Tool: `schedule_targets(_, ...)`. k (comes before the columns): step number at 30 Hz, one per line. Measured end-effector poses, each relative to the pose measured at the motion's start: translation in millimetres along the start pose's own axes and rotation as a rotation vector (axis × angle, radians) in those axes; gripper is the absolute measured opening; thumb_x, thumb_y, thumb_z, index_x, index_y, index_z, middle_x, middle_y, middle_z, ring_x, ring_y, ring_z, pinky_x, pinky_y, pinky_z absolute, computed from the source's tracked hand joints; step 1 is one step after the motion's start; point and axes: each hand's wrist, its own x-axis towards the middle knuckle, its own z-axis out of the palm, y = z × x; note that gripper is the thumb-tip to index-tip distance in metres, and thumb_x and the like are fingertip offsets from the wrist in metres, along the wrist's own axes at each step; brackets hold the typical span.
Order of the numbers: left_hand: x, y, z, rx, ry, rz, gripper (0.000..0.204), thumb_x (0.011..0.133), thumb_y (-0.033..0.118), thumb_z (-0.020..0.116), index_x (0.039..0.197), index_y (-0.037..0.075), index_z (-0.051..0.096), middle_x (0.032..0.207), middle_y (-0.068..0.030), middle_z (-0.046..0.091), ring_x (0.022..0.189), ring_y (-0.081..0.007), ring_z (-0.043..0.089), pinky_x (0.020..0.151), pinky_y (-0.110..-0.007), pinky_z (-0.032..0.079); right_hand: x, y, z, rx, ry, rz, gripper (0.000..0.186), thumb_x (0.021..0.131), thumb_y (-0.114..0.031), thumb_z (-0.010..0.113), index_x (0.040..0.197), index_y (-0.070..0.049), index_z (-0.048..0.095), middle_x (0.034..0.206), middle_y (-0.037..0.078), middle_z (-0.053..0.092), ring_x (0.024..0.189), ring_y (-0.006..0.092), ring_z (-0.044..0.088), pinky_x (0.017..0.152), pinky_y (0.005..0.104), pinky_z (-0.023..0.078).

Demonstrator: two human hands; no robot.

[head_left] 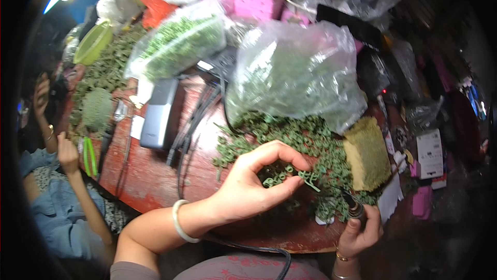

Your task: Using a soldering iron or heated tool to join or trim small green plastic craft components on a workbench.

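Between the thumb and forefinger of my left hand point(253, 174) is a small green sprig point(309, 178) with short thin branches. My right hand point(363, 232) is closed round a dark, stubby-handled tool point(354, 206); its thin tip points up and left toward the sprig, and its kind is unclear. Beneath and beyond both hands spreads a loose heap of small curly green pieces point(290, 130). Next to the heap, on the right, stands a yellowish block point(366, 154) with a fuzzy green face.
A clear bag point(300, 67) of green pieces lies behind the heap. Left of it are a grey power-bank-like box point(161, 114), black cables point(194, 124) and another bag point(178, 44) of green pieces. A co-worker's hand point(67, 153) is at the table's left edge, near green tweezers point(90, 156).
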Motion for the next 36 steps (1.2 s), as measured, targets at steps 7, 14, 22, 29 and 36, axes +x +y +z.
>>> schedule_targets(7,31.8,62.6,-84.3,0.456,0.512,0.403,0.016,0.077,-0.003,0.066,0.093,0.002,0.066,0.094,-0.0044,0.064,0.083,-0.0094,0.059,0.076,-0.022,0.047,-6.2,-2.1,-8.4,-0.014,-0.043,0.103,0.05,0.094,-0.046,0.053,0.085,0.003,0.054,0.065,0.009,0.046,0.058,0.0246,0.047,0.055,0.0367,0.035)
schedule_targets(14,109.3,48.6,-193.1,1.17,0.533,0.463,0.019,0.074,0.007,0.07,0.093,0.005,0.066,0.097,-0.0055,0.065,0.093,-0.0172,0.061,0.086,-0.029,0.047,-0.6,-11.9,-19.5,0.01,-0.116,0.109,0.049,0.093,-0.047,0.053,0.085,0.001,0.055,0.064,0.008,0.047,0.057,0.0236,0.047,0.054,0.0359,0.034)
schedule_targets(22,88.6,74.4,-156.9,1.415,0.544,0.616,0.014,0.079,0.004,0.068,0.093,0.004,0.067,0.097,-0.0091,0.067,0.092,-0.0219,0.065,0.085,-0.031,0.049,3.7,-4.1,-9.4,0.06,-0.045,0.016,0.047,0.089,-0.048,0.062,0.086,-0.002,0.058,0.062,0.004,0.047,0.046,0.0164,0.042,0.043,0.0308,0.03)
schedule_targets(29,9.2,26.9,-14.6,0.955,-0.228,0.208,0.02,0.077,0.013,0.074,0.091,0.006,0.061,0.081,-0.0098,0.053,0.069,-0.0262,0.057,0.056,-0.035,0.046,5.2,4.0,-8.9,0.063,-0.051,0.043,0.046,0.088,-0.046,0.064,0.087,-0.001,0.058,0.064,0.005,0.05,0.048,0.0167,0.046,0.044,0.0297,0.034)
schedule_targets(36,2.5,0.2,11.3,1.113,-0.146,0.239,0.021,0.075,0.015,0.074,0.08,0.005,0.056,0.079,-0.0104,0.049,0.07,-0.0282,0.052,0.06,-0.037,0.046,3.5,1.3,-6.6,0.015,-0.056,0.056,0.047,0.088,-0.048,0.064,0.086,-0.001,0.058,0.063,0.005,0.051,0.048,0.017,0.049,0.044,0.0292,0.036)
